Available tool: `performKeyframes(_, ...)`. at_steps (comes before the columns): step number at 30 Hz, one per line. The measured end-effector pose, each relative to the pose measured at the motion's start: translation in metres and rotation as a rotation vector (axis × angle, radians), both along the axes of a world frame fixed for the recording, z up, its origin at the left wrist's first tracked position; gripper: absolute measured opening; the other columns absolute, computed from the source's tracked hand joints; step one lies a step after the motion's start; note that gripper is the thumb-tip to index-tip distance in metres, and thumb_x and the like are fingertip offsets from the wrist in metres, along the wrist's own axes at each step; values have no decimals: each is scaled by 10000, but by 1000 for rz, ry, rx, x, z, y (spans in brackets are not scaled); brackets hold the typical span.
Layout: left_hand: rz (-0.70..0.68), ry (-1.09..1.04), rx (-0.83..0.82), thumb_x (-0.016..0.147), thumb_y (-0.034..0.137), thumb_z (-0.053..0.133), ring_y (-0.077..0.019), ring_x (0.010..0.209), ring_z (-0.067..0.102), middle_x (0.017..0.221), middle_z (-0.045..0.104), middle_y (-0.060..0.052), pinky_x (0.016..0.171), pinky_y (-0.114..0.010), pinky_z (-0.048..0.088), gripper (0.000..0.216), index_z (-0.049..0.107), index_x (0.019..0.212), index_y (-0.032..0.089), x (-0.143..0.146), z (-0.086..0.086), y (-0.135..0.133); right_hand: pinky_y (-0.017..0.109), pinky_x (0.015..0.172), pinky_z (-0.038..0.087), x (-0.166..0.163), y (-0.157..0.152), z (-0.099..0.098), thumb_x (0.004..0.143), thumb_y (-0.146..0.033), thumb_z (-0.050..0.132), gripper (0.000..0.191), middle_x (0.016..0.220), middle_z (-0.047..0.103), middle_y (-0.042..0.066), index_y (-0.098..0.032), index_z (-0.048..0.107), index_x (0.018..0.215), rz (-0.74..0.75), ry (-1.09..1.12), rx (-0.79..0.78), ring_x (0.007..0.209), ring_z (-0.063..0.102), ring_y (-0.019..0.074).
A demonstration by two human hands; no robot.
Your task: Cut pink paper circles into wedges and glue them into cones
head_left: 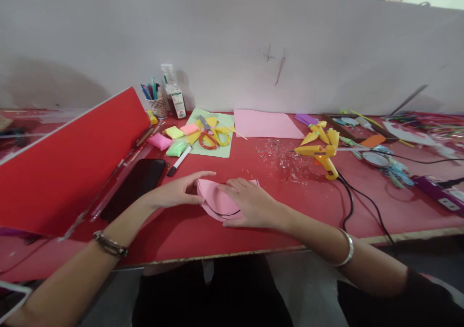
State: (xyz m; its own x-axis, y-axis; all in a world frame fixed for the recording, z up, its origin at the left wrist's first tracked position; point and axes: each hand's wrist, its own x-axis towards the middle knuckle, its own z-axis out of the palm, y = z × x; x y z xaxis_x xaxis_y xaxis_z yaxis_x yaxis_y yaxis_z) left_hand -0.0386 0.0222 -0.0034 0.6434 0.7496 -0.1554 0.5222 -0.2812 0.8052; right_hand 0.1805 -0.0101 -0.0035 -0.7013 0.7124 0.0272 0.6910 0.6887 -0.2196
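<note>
A pink paper piece [213,196], folded into a half-round shape with a dark curved line near its lower edge, lies on the red table in front of me. My left hand [177,190] holds its left end, forefinger by the top corner and thumb against the side. Across the right part, my right hand [252,203] grips the paper, fingers on top and thumb at the lower edge; it covers much of that side. A capped marker [180,161] and a black phone [136,186] lie near my left hand.
A red board [79,157] leans at left. Scissors [208,136] rest on green paper [223,150], beside clay packets [177,147]. Behind lies a pink sheet [266,124]. At right are a yellow glue gun [321,156] with cable, scraps [282,155] and a purple power strip [438,194].
</note>
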Motion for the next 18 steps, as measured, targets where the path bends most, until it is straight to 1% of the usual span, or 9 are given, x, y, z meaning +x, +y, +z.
performKeyframes(2,27,-10,4,701,387,565,-199,964,539,1193,527,-93,754,-287,445,662,333,1293,200,1,0,0,434,784,405,-2,1,1,657,-532,618,745,1102,546,166,-117,431,1247,-15,28,-31,976,501,294)
performKeyframes(4,52,-17,-2,696,376,566,-188,897,558,1141,554,-88,714,-283,454,694,304,1313,195,3,-1,-1,428,786,397,-3,1,3,640,-558,619,763,1099,554,162,-119,436,1236,-47,65,-71,977,504,294)
performKeyframes(6,74,-33,9,705,353,555,-184,855,565,1069,587,-79,704,-290,458,704,278,1329,183,6,-2,-2,414,782,391,-6,1,5,639,-572,611,738,1115,553,160,-131,452,1209,-91,109,-107,985,505,291)
performKeyframes(8,107,-73,51,715,331,542,-192,894,561,1077,589,-82,741,-304,458,680,283,1325,179,11,-2,-4,397,773,383,-8,0,7,675,-551,585,628,1106,561,146,-153,487,1151,-128,145,-98,970,513,279)
performKeyframes(10,146,-118,96,725,313,527,-202,961,547,1151,558,-95,766,-305,457,638,304,1309,185,16,1,-7,389,779,369,-10,-1,10,734,-508,539,478,1072,576,126,-164,527,1067,-147,165,-37,941,519,260)
performKeyframes(12,173,-140,128,743,306,504,-202,970,546,1185,538,-98,742,-292,466,596,316,1297,190,20,4,-10,376,781,361,-11,1,11,773,-436,515,360,1030,592,117,-152,548,990,-155,179,34,912,520,246)
performKeyframes(14,185,-124,162,765,309,477,-191,914,559,1155,548,-94,693,-278,470,570,314,1298,189,23,8,-12,357,783,356,-9,4,14,794,-339,501,239,958,614,104,-140,560,913,-158,201,87,854,526,216)
performKeyframes(16,212,-109,219,772,316,469,-179,851,559,1095,562,-84,667,-272,465,557,323,1293,181,24,12,-14,331,767,349,-5,9,20,816,-265,463,157,798,621,63,-144,560,794,-158,230,128,728,520,163)
performKeyframes(18,266,-143,279,767,314,468,-170,818,548,1016,572,-69,668,-272,458,539,349,1271,165,25,15,-14,287,687,344,0,13,29,844,-262,414,236,628,559,14,-155,522,664,-168,268,142,593,463,114)
